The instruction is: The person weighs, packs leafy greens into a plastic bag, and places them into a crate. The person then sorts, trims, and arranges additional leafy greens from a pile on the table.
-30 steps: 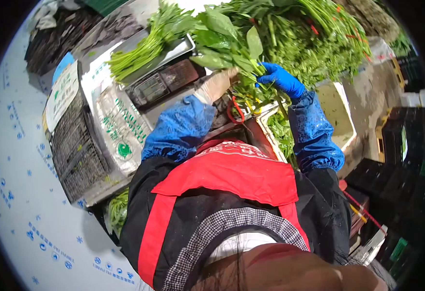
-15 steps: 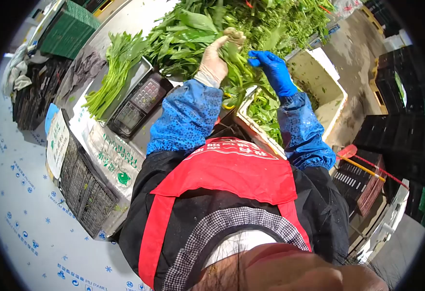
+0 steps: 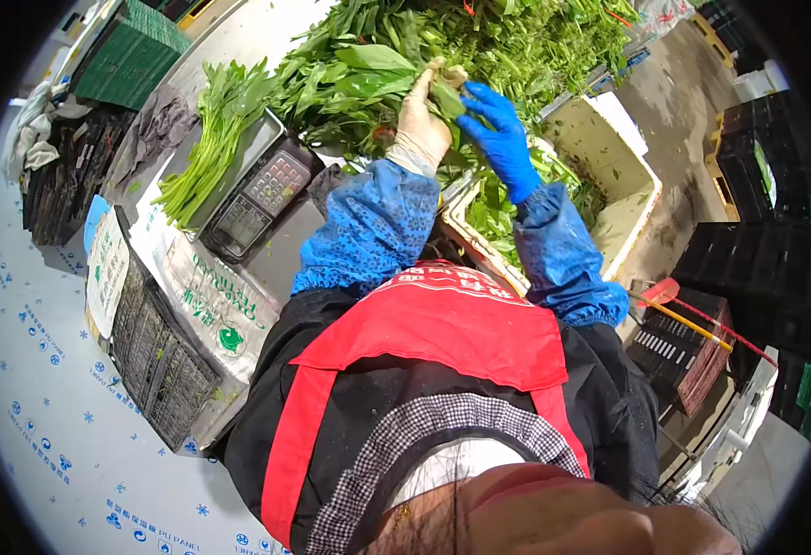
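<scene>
My left hand [image 3: 424, 120], in a pale glove, is closed on some leafy greens [image 3: 444, 96], with a broad leaf showing beside its fingers. My right hand [image 3: 500, 139], in a blue glove, is just right of that leaf, its fingers apart; whether the fingertips touch the leaf I cannot tell. Beyond both hands lies a big heap of leafy greens [image 3: 350, 83]. Below my right hand, a white foam box [image 3: 484, 248] holds loose leaves. To the left, a bunch of long-stemmed greens [image 3: 206, 139] rests on the tray of a scale [image 3: 262, 194].
A second white foam box [image 3: 632, 217] with some leaves in it stands at the right. Green crates [image 3: 132, 55] are stacked at the back left. Black crates [image 3: 738, 268] fill the right side. A printed white sack [image 3: 211, 305] lies before the scale.
My left hand has shifted slightly right and down. My right hand has moved a little left, and its fingers have spread beside the leaf.
</scene>
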Demonstrator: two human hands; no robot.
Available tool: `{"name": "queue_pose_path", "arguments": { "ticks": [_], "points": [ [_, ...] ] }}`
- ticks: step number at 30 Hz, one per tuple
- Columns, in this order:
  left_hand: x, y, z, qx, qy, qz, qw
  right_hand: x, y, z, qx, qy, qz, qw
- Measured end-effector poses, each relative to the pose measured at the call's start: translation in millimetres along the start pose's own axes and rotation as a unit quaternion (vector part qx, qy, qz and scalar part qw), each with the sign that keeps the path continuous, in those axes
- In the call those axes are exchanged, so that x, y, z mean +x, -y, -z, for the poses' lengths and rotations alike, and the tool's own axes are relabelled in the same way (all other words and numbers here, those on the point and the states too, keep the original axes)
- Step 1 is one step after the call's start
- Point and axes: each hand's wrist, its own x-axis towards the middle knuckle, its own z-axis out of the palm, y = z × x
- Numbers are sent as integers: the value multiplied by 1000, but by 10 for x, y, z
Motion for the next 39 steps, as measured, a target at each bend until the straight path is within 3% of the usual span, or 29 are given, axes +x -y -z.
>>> {"name": "queue_pose_path", "arguments": {
  "ticks": [1, 3, 4, 6, 7, 9, 14, 16, 17, 20, 25, 28, 30, 31, 33, 34, 36, 37, 39],
  "points": [
    [3, 63, 54, 95, 22, -62, 993, -23, -21, 3, -1, -1, 2, 1000],
    [28, -18, 13, 189, 44, -128, 973, -78, -10, 105, 182, 53, -210, 959],
    [72, -143, 6, 73, 17, -76, 994, -122, -6, 166, 269, 81, -313, 907],
    [114, -413, -35, -161, -36, 32, 986, -238, -84, 402, 205, 164, -339, 904],
    [149, -477, 4, -161, -38, 31, 986, -291, -205, 496, 205, 166, -339, 903],
    [199, -549, 54, -163, -40, 7, 986, -485, -410, 608, -77, 334, -311, 886],
    [273, -433, 129, -184, -24, -8, 983, -759, -288, 351, -137, 246, -267, 922],
    [240, -363, 71, -187, -20, 7, 982, -567, 27, 140, 160, 95, -418, 889],
    [218, -325, 25, -190, -15, 17, 982, -513, 70, 100, 158, 92, -420, 889],
    [175, -252, -50, -198, -2, 39, 979, -338, 43, -5, 338, 10, -486, 806],
    [196, -319, -28, -225, 12, 44, 973, -411, -182, 130, 255, 60, -488, 833],
    [236, -470, 16, -233, 19, 31, 972, -824, -704, 334, 290, -18, -480, 828],
    [253, -557, 25, -234, 27, 20, 972, -968, -896, 560, -19, 188, -535, 823],
    [253, -571, 15, -234, 28, 20, 972, -977, -924, 588, -20, 187, -535, 824],
    [234, -586, -15, -228, 38, 26, 973, -795, -763, 701, -133, 32, -302, 944],
    [218, -585, -24, -224, 42, 30, 973, -666, -678, 725, -134, 30, -303, 943],
    [184, -533, -53, -216, 43, 39, 975, -360, -447, 713, 14, 12, -221, 975],
    [168, -491, -80, -208, 43, 44, 976, -253, -361, 716, 12, 10, -222, 975],
    [124, -445, -133, -201, 44, 51, 977, -70, -217, 715, -26, 49, -112, 992]
  ]
}}
